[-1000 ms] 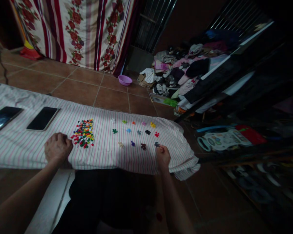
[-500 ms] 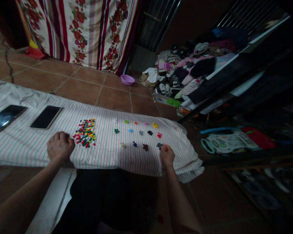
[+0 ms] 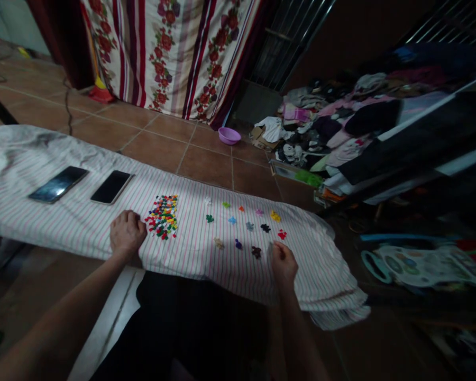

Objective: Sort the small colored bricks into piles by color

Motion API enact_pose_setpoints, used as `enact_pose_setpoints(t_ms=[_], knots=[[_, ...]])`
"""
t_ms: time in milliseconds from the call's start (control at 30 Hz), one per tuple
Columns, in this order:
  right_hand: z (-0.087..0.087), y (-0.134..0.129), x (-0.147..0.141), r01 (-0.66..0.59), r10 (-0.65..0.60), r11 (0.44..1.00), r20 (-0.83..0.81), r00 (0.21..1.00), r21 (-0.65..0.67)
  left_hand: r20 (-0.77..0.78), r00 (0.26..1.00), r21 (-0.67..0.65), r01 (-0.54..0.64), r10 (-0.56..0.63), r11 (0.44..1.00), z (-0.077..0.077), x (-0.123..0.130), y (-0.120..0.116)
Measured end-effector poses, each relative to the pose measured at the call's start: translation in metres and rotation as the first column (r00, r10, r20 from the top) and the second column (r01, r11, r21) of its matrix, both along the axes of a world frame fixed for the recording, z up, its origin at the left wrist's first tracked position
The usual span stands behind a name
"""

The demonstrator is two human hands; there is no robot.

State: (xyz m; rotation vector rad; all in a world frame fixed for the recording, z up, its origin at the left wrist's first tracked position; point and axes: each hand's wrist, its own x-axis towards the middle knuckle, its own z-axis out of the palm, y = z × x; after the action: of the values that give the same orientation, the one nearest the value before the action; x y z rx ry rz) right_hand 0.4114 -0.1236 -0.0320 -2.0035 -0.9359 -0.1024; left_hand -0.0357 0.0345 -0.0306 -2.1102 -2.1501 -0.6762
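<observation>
My left hand rests on the striped cloth in a loose fist, its curled fingertips hidden. It sits at the left edge of a heap of small mixed-colour pieces. My right hand is closed in a pinch low over the cloth. A small grey pile shows only partly beside its fingertips; whether a piece is between them I cannot make out. Small single-colour piles lie in rows nearby, among them brown, dark blue, beige, red, black and yellow.
Two phones lie left of the heap on the striped cloth. Beyond the table stand a purple basin and a floral curtain. Clothes are piled at the right, near a dark rack.
The whole view has shifted, so the table appears further right. My right hand stays by the grey pile and now covers more of it. My left hand keeps its place beside the heap.
</observation>
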Motion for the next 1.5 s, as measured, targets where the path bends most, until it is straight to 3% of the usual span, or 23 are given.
enact_pose_setpoints(t_ms=[133,233,367,500,600,733,933,1167,1300,1500], knots=[[0.009,0.029,-0.038,-0.154,0.154,0.988,0.031,0.988,0.011,0.001,1.0,0.007,0.006,-0.006,1.0,-0.002,-0.001,0.001],[0.012,0.054,-0.076,-0.323,0.323,0.946,0.048,0.945,-0.002,0.014,1.0,0.019,0.005,-0.005,1.0,-0.003,0.0,0.001],[0.011,0.09,-0.131,-0.518,0.518,0.855,-0.012,0.855,-0.037,0.029,1.0,0.035,0.01,-0.011,0.999,-0.004,0.0,0.001],[0.009,0.125,-0.18,-0.701,0.699,0.712,-0.057,0.712,-0.026,0.038,0.999,0.049,0.015,-0.017,0.999,-0.007,-0.001,0.002],[0.008,0.148,-0.209,-0.773,0.77,0.632,-0.066,0.634,-0.059,0.037,0.999,0.05,0.012,-0.014,0.999,-0.008,0.0,0.002],[0.007,0.174,-0.238,-0.794,0.797,0.587,-0.063,0.601,-0.159,0.025,1.0,0.072,0.011,-0.013,0.997,-0.011,0.0,0.003],[0.007,0.201,-0.263,-0.748,0.781,0.577,-0.045,0.623,-0.329,0.029,0.999,0.083,0.019,-0.021,0.996,-0.013,-0.001,0.004],[0.009,0.218,-0.271,-0.689,0.778,0.554,-0.005,0.629,-0.468,0.051,0.998,0.073,0.018,-0.022,0.997,-0.01,0.0,0.003],[0.016,0.228,-0.275,-0.666,0.786,0.505,-0.025,0.617,-0.549,0.059,0.998,0.063,0.014,-0.017,0.998,-0.009,0.0,0.003],[0.022,0.239,-0.278,-0.67,0.786,0.477,-0.065,0.615,-0.568,0.053,0.998,0.073,0.015,-0.018,0.997,-0.011,0.0,0.003]])
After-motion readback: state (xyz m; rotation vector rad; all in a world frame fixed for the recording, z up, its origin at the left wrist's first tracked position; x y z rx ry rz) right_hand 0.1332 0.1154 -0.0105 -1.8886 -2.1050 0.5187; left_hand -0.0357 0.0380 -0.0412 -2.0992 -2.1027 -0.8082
